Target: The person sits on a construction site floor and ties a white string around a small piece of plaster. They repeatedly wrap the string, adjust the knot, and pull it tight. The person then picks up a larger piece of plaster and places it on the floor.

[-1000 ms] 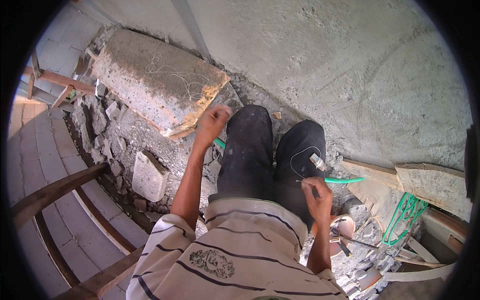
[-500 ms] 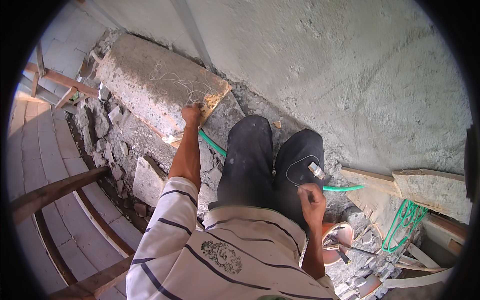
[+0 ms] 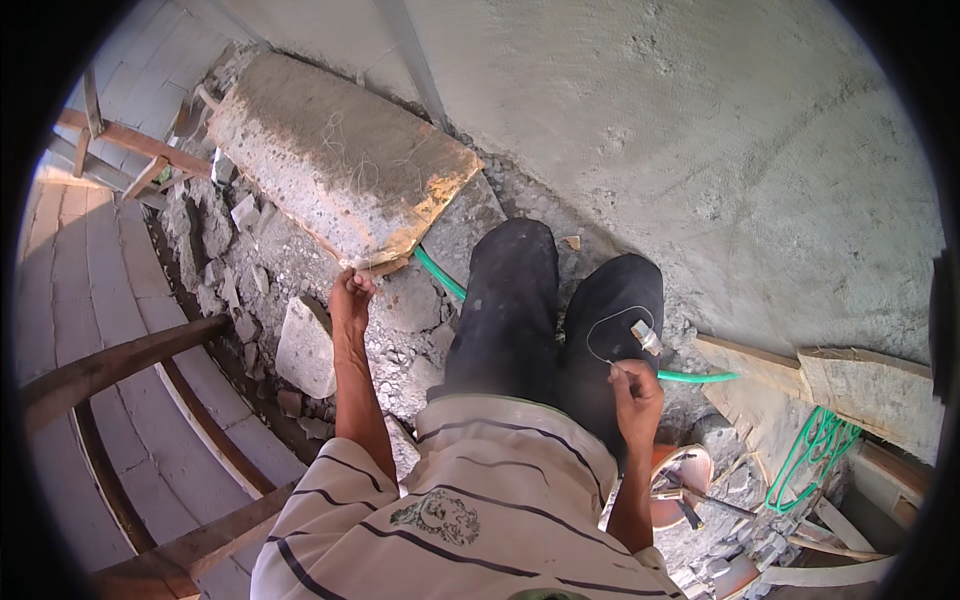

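My left hand point(image 3: 352, 296) is closed in a pinch at the near lower corner of a mortar-crusted board point(image 3: 330, 165). Thin pale string point(image 3: 352, 160) lies in loose loops over that board, and a strand seems to run down to my left fingertips. Above my right thigh, my right hand point(image 3: 637, 395) pinches the end of another length of thin string point(image 3: 592, 330). This strand curves up in a loop to a small whitish wound bundle point(image 3: 647, 338), which rests by my right knee.
Broken concrete point(image 3: 303, 350) covers the ground at left. A green hose point(image 3: 440, 272) passes under my legs, with a coil point(image 3: 812, 455) at right. An orange bucket point(image 3: 685, 480) with tools stands beside me. A rough wall point(image 3: 700, 130) rises ahead; wooden beams point(image 3: 130, 365) cross the left.
My left hand has come back toward me, from the string on top of the board to its near corner. My right hand keeps its pinch, almost in place. The view has shifted slightly.
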Tool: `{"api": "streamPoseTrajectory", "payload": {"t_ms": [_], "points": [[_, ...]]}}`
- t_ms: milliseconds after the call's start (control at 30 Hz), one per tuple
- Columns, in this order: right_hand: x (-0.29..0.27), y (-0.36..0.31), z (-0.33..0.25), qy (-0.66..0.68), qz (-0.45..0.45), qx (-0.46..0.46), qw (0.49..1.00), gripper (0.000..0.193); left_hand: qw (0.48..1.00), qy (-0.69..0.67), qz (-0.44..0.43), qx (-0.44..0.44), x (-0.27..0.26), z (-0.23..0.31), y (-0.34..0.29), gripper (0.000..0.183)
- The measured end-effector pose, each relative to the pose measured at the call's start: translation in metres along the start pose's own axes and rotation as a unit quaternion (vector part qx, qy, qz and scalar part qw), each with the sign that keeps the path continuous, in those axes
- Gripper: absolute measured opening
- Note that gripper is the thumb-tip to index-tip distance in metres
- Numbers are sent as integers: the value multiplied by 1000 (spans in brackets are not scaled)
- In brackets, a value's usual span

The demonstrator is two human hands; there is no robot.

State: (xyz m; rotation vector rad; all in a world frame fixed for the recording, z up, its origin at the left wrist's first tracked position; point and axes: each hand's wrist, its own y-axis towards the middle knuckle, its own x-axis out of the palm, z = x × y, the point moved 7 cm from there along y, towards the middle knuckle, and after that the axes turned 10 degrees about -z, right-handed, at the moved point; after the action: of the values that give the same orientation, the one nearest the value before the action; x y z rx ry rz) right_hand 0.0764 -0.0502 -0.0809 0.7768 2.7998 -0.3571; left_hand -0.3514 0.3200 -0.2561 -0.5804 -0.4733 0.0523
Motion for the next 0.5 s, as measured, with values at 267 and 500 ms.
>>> {"api": "streamPoseTrajectory", "payload": {"t_ms": [267, 500], "points": [[1, -1, 0, -9, 11, 28, 1000, 3, 994, 11, 106, 17, -93, -7, -54, 13], [1, 0, 2, -16, 18, 24, 999, 3, 971, -78, 206, 89, -174, 11, -81, 13]]}}
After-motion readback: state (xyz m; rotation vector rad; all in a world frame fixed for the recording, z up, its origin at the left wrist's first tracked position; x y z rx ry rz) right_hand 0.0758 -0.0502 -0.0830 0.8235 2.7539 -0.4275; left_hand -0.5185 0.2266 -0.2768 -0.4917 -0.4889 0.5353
